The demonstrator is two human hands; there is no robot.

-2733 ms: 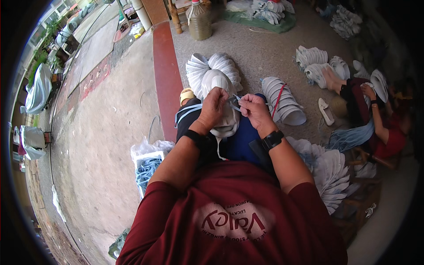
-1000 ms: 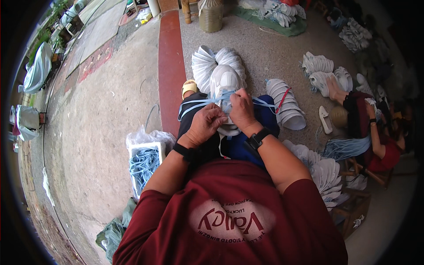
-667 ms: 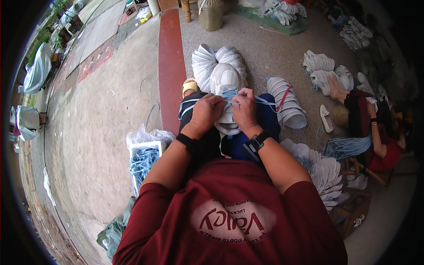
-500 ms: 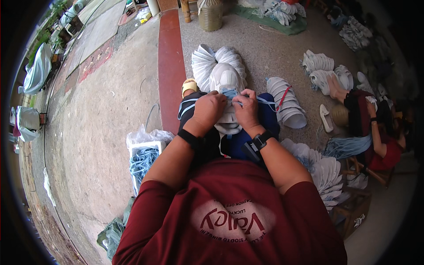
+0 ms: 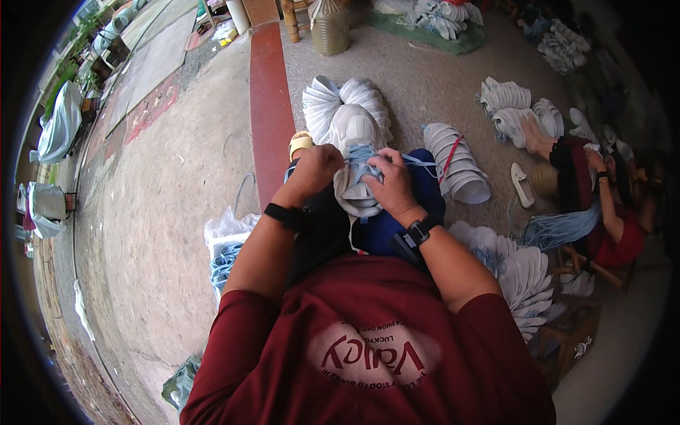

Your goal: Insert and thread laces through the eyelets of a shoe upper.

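A white shoe upper [image 5: 354,124] rests across my knees, its toe pointing away from me. Light blue shoelace [image 5: 360,151] crosses its front, and one end trails right over my blue-clad knee. My left hand [image 5: 316,171] is closed beside the upper's left edge; whatever its fingertips pinch is hidden. Over the lacing, my right hand [image 5: 392,185] bends its fingers around the blue lace. Just beyond the toe, nested white shoe uppers [image 5: 322,106] stand in a fanned stack on the floor.
A white box of blue laces [image 5: 225,263] sits left of me. Right are a red-tied stack of uppers [image 5: 453,159], more white uppers [image 5: 520,283], a single white shoe [image 5: 522,185] and a seated co-worker [image 5: 615,234]. A ribbed jug [image 5: 329,32] stands ahead.
My left hand has shifted slightly left, away from my right. My right hand has come lower over the lacing, uncovering more blue lace. The lace loop on the left no longer shows.
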